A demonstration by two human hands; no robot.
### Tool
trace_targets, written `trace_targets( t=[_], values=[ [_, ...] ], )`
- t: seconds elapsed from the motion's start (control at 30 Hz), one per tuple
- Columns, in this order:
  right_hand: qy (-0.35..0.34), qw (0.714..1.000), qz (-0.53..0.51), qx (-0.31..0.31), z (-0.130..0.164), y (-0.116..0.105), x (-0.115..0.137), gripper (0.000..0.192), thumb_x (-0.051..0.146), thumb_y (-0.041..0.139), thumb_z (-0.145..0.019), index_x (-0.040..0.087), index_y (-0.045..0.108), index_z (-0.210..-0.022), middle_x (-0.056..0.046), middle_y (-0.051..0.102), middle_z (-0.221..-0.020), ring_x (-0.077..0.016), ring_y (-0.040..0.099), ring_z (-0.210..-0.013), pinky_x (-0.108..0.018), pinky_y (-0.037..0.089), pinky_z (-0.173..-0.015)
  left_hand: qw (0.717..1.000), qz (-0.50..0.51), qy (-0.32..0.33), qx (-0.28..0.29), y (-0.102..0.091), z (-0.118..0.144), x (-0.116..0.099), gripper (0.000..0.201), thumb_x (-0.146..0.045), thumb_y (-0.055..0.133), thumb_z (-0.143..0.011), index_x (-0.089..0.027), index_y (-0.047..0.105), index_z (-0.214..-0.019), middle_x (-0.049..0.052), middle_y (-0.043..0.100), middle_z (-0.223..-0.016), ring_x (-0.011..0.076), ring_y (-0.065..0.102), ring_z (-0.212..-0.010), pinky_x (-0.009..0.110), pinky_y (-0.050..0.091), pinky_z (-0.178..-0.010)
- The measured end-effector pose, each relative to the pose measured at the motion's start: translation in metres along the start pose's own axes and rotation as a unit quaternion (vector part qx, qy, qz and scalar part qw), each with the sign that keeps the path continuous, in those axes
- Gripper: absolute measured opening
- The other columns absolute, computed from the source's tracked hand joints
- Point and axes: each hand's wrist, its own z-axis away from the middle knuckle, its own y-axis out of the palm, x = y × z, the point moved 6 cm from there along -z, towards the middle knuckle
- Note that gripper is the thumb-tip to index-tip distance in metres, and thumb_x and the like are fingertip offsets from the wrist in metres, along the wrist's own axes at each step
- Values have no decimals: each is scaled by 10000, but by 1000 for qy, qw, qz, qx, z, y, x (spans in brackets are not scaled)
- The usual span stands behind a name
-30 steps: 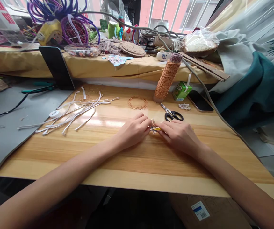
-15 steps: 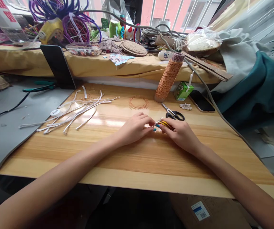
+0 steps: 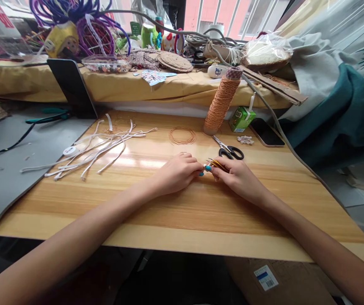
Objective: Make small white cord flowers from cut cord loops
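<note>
Both hands have barely shifted since before: the right hand (image 3: 237,178) pinches closed on a yellow-handled tool (image 3: 215,164), while the left hand (image 3: 178,173) closes fingertips at its tip.

One scissors (image 3: 229,150) — one thread cone (image 3: 220,101) — two phones (image 3: 266,132).

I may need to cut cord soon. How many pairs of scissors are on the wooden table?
1: black-handled scissors lie just beyond the right hand, near the cord spool. More may hide in the shelf clutter behind.
</note>
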Motion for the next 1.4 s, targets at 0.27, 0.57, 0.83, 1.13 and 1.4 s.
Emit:
trace_targets(
  t=[0.27,0.57,0.83,1.13,1.4],
  values=[
    [10,999,-40,22,-1,2,0,250,281,415,-825,168,428,-602,29,431,-557,-89,394,-531,-224,303,-513,994,-99,33,16,-1,3,-1,230,-125,356,-834,-155,581,-872,42,587,-741,153,463,-730,269,354,-678],
    [38,996,-81,-8,-3,0,-7,262,360,443,-816,170,446,-635,28,429,-590,-96,390,-567,-228,304,-538,985,-173,13,-21,-3,3,-6,323,-263,330,-870,-131,593,-734,53,590,-724,157,485,-703,289,354,-656],
    [45,995,-85,-25,-2,0,-6,248,343,450,-806,168,456,-630,16,451,-607,-100,397,-568,-226,311,-520,983,-174,62,-23,-2,4,-9,265,-188,353,-859,-133,589,-749,51,574,-714,152,453,-698,272,356,-665],
    [60,986,-144,-57,-4,-4,-16,300,401,488,-777,170,587,-939,-46,591,-873,-147,511,-741,-257,378,-629,976,-215,7,-23,-4,4,2,252,-226,379,-851,-137,594,-754,50,580,-738,171,470,-733,290,364,-676],
    [60,990,-112,-59,-3,-8,-12,245,367,489,-779,151,599,-813,-18,567,-708,-121,474,-624,-240,348,-566,986,-161,12,-47,-5,4,5,201,-197,417,-836,-137,600,-891,56,588,-785,169,478,-759,294,400,-701]
  ],
)
